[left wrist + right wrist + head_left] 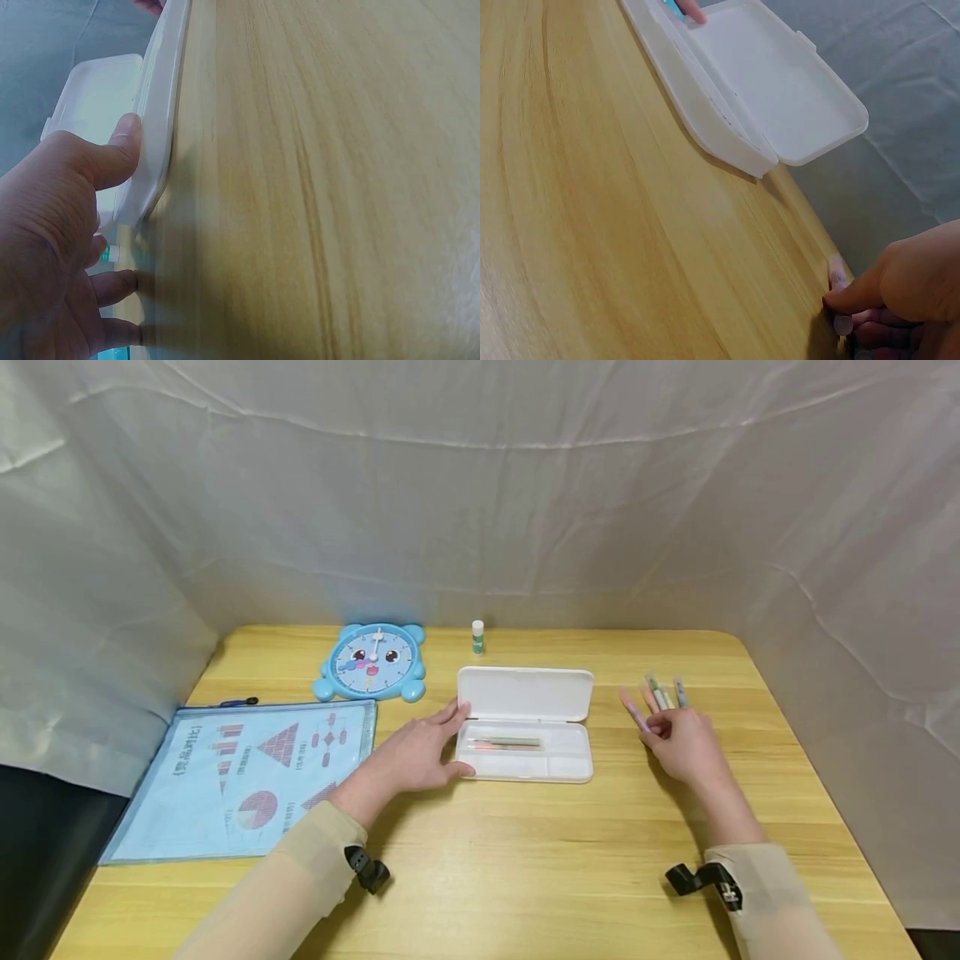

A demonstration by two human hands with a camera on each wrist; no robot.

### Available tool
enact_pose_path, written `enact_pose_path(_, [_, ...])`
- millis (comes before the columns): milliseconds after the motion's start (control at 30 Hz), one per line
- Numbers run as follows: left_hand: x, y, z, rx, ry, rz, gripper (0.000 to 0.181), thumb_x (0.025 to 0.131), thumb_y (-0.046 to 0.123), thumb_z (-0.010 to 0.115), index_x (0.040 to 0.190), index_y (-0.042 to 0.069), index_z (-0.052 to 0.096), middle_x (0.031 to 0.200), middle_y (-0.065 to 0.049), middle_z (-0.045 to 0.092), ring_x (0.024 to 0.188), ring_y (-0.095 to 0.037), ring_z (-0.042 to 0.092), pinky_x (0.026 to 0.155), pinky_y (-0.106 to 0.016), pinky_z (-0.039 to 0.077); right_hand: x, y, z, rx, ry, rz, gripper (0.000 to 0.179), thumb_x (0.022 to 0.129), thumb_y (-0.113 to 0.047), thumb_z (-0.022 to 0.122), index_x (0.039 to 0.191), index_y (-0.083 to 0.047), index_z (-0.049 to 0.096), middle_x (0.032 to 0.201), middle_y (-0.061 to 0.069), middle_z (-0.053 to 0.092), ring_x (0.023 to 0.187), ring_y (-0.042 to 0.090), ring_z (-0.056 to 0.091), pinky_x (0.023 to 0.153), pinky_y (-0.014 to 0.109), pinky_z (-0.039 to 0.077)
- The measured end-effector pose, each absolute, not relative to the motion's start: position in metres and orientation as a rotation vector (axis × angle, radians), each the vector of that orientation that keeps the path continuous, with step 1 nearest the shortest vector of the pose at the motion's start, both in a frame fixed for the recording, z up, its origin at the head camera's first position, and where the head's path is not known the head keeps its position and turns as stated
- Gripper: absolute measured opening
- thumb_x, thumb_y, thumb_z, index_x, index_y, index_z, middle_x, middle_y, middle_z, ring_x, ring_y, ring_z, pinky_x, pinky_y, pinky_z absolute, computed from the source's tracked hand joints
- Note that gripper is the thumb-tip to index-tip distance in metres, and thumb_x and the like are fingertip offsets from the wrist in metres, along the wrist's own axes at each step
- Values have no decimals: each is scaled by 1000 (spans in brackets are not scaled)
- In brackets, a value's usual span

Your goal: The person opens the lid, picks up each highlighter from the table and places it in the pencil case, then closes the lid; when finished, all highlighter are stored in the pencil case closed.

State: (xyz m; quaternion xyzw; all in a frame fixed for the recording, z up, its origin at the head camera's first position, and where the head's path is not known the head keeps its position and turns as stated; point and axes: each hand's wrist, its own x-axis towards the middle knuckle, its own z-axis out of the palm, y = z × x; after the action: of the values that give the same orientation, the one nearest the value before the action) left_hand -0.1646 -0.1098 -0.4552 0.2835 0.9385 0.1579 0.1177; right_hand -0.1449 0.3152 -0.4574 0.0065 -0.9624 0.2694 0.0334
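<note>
An open white pencil case (567, 767) lies on the table with its lid tipped back and slim pens (510, 742) in its tray. My left hand (420, 752) holds the case's left end, thumb at the front corner and index finger by the hinge and lid. In the left wrist view the thumb (124, 150) presses the case's wall. Right of the case, my right hand (686, 745) pinches a purple marker (634, 708) between thumb and fingers. Several pastel markers (658, 692) lie just beyond that hand, their near ends hidden behind it.
A blue toy clock (375, 660) and a glue stick (477, 637) are at the back of the table. On the left lies a blue zip folder (202, 785) with printed charts, a dark pen (238, 702) at its far edge. Grey curtains (480, 510) surround the table.
</note>
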Motion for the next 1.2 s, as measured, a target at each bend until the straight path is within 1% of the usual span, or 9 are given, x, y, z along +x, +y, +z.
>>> enact_pose_path(167, [-165,-110,-456,836,2750,464,104,94,61,72,170,13,20,173,-12,17,141,-43,49,119,-54,39,-144,313,-457,9,-2922,855,15,94,-7,77,102,6,75,87,13,73,81,30,67,76,49,55])
enact_pose_path(333, [-165,-110,-457,832,2752,466,104,94,61,72,170,14,20,173,-12,18,141,-44,49,119,-53,39,-143,310,-450,13,-2892,952,18,98,-6,74,110,8,73,92,16,70,83,30,63,74,44,52])
enact_pose_path(500, [-165,-110,-457,834,2756,461,104,94,62,72,170,14,20,173,-11,18,141,-43,50,118,-52,40,-142,308,-438,44,-2881,972,19,100,-3,71,114,10,71,97,19,68,85,32,61,72,41,52])
enact_pose_path(600, [-165,-110,-457,839,2753,457,104,94,62,71,170,14,20,173,-11,18,141,-43,50,118,-53,40,-141,307,-431,69,-2848,976,18,100,0,69,116,10,71,98,20,68,85,32,62,70,34,52])
enact_pose_path(733, [-165,-111,-457,837,2750,460,104,94,62,71,170,14,20,173,-11,18,142,-43,49,118,-53,40,-139,303,-419,111,-2784,1007,17,100,2,68,115,10,70,97,21,68,85,32,62,66,22,49])
enact_pose_path(800, [-165,-111,-457,834,2749,461,104,94,62,71,170,14,20,173,-11,18,142,-43,48,118,-52,40,-139,301,-413,129,-2762,1010,17,100,1,69,114,10,70,97,21,68,85,32,62,65,19,47])
enact_pose_path(933, [-165,-111,-458,829,2746,466,104,94,62,72,170,14,20,173,-11,18,143,-43,48,118,-49,41,-138,297,-401,150,-2753,995,18,101,-3,69,116,8,70,99,20,69,86,31,63,67,19,47])
enact_pose_path(1067, [-165,-111,-458,836,2748,464,104,94,62,71,170,14,19,173,-12,18,141,-43,49,118,-49,41,-137,290,-390,165,-2750,980,21,103,-8,70,119,6,71,99,18,71,87,30,64,69,25,47])
enact_pose_path(1200, [-166,-111,-458,835,2747,467,103,94,61,72,170,14,19,173,-12,19,141,-43,49,118,-49,41,-136,278,-379,216,-2718,963,18,101,-7,72,116,3,73,95,14,72,86,29,65,70,29,46])
